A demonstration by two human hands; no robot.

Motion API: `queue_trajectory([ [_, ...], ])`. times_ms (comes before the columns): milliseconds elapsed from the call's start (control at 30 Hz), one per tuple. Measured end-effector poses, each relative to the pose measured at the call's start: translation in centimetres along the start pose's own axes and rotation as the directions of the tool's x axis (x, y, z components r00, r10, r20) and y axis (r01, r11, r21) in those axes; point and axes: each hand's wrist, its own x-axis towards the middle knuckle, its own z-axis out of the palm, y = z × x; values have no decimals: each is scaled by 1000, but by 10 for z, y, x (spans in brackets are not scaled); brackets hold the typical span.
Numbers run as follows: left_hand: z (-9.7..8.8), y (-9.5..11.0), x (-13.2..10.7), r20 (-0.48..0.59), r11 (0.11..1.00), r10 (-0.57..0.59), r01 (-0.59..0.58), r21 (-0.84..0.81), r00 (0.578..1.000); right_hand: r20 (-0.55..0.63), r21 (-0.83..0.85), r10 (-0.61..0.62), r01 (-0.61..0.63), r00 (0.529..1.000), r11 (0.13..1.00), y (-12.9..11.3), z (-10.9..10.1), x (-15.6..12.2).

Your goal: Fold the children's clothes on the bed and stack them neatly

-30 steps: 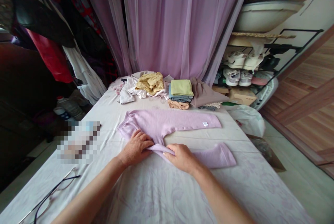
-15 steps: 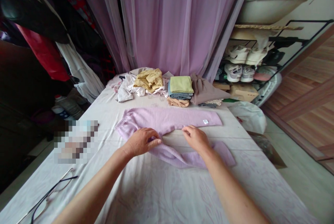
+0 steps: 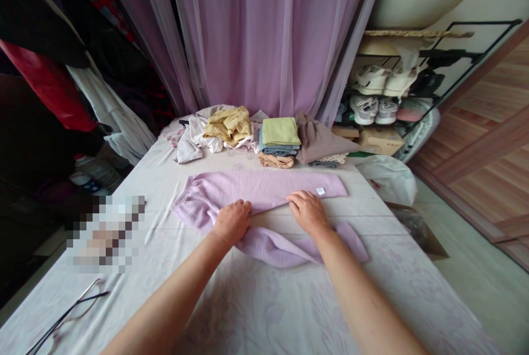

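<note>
The lilac ribbed knit garment point(image 3: 264, 189) lies flat mid-bed, long axis running left to right, gathered end on the left. The upper length, sleeve or leg (can't tell which), runs straight right, with a small white tag point(image 3: 320, 191) near its end. The lower length is rumpled and angles down to the right.

Grip: both hands open, palms down, no pinch visible. Your left hand point(image 3: 232, 222) rests on the cloth mid-garment, fingers together. Your right hand point(image 3: 308, 213) is near it to the right, fingers spread, fingertips on the upper length. Between them, a patch of bed sheet point(image 3: 256, 311) shows (pale, faint lilac print).

Just past the garment, along the far end of the bed:
- tan folded cloth point(image 3: 275, 161), touching the base of the stack
- stack of blue-grey clothes point(image 3: 276, 150) topped by a green folded cloth point(image 3: 281, 131)
- crumpled yellow garment point(image 3: 227, 126) on white clothes point(image 3: 190, 143) to the left
- taupe garment point(image 3: 322, 143) to the right

Eyeglasses point(image 3: 70, 311) lie at the near left of the bed, with a pixelated patch point(image 3: 105, 234) above them. Behind the bed hangs a lilac curtain point(image 3: 248, 35). To the right: shoes on a rack point(image 3: 363, 109), a cardboard box point(image 3: 380, 141) and a white plastic bag point(image 3: 388, 178).
</note>
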Motion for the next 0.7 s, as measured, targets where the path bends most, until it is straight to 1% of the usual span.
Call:
queue_trajectory([
  [100, 1, -4, -4, -20, 999, 45, -45, 11, 999, 9, 32, 11, -12, 1000, 999, 1, -2, -3],
  [200, -1, -6, -6, -86, 994, 110, -108, 37, 990, 42, 65, 11, -14, 999, 998, -1, -5, -5],
  [267, -2, -7, -4, -155, 986, 169, -168, 22, 973, 46, 98, 11, -15, 999, 995, -2, -6, -5],
  [333, -1, -8, 3, -224, 968, 238, -251, -32, 945, 24, 122, 18, -20, 1000, 992, 0, -8, -4],
  [400, 4, -13, 14, -241, 942, 293, -322, -91, 925, -21, 111, 67, -65, 998, 992, 8, -13, -2],
  [433, 8, -16, 20, -222, 936, 303, -334, -116, 927, -50, 86, 125, -120, 991, 989, 15, -16, 0],
  [467, 12, -19, 26, -193, 934, 301, -329, -135, 934, -79, 49, 205, -201, 976, 978, 23, -21, 2],
  [500, 17, -22, 32, -164, 937, 291, -316, -148, 942, -103, 5, 302, -303, 948, 953, 33, -26, 4],
  [533, 22, -25, 36, -146, 942, 276, -298, -157, 950, -119, -43, 408, -415, 905, 909, 45, -31, 6],
  [600, 30, -30, 42, -152, 949, 244, -268, -165, 958, -103, -130, 595, -604, 797, 786, 66, -41, 11],
  [667, 36, -34, 45, -188, 949, 222, -256, -182, 957, -54, -183, 716, -712, 696, 678, 83, -48, 17],
  [700, 39, -36, 46, -204, 946, 214, -254, -201, 955, -29, -197, 751, -740, 660, 643, 89, -50, 20],
])
